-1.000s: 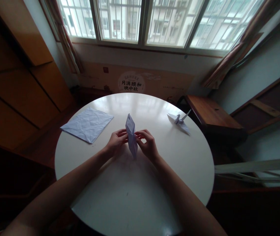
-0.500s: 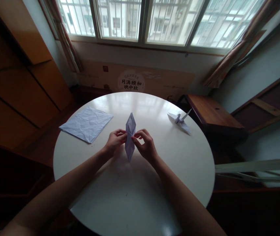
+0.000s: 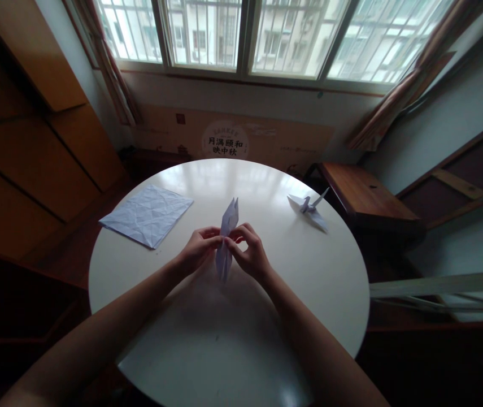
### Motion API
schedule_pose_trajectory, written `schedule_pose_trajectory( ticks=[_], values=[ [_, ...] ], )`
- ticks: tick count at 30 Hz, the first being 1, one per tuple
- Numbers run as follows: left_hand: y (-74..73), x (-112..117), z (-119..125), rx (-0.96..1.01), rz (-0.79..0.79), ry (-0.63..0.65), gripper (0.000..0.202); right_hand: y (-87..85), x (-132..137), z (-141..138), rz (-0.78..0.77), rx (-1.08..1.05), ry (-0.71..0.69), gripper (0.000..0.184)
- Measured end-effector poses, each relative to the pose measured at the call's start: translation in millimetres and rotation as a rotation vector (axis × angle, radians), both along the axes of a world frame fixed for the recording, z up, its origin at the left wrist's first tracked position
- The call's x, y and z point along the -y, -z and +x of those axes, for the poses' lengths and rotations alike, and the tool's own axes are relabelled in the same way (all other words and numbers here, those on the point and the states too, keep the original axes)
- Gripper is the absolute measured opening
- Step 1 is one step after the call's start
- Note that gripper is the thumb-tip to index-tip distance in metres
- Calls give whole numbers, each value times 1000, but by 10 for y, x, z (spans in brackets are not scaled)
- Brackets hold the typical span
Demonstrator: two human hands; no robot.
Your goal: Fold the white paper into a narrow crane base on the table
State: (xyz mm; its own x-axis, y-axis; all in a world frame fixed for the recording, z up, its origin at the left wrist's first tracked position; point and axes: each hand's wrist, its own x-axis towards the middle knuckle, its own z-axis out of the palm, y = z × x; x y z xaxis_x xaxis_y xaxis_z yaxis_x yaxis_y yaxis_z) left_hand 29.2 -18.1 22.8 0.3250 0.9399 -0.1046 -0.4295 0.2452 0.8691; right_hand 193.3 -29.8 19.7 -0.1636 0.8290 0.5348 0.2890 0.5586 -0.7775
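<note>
Above the middle of the round white surface [image 3: 224, 339], the left hand [image 3: 196, 254] and right hand [image 3: 249, 254] pinch a folded paper piece [image 3: 226, 237] at its waist, fingertips closed on it; a creased sheet [image 3: 146, 213] lies left, a paper crane [image 3: 309, 208] right; the cardboard [image 3: 266, 138] behind reads 月满颐和 映中秋.
</note>
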Motion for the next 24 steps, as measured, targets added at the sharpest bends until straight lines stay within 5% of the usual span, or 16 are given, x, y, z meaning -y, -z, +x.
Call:
schedule_pose_trajectory(
  ticks=[6,15,24],
  values=[
    [-20,-12,-26,-36,16,52,38,21,-33,17,-110,-33,19,31],
    [3,-6,-22,-84,115,84,37,23,-48,3,-197,-148,11,30],
    [146,-62,-25,-98,28,-59,46,34,-55,-11,-207,-145,44,18]
  ],
)
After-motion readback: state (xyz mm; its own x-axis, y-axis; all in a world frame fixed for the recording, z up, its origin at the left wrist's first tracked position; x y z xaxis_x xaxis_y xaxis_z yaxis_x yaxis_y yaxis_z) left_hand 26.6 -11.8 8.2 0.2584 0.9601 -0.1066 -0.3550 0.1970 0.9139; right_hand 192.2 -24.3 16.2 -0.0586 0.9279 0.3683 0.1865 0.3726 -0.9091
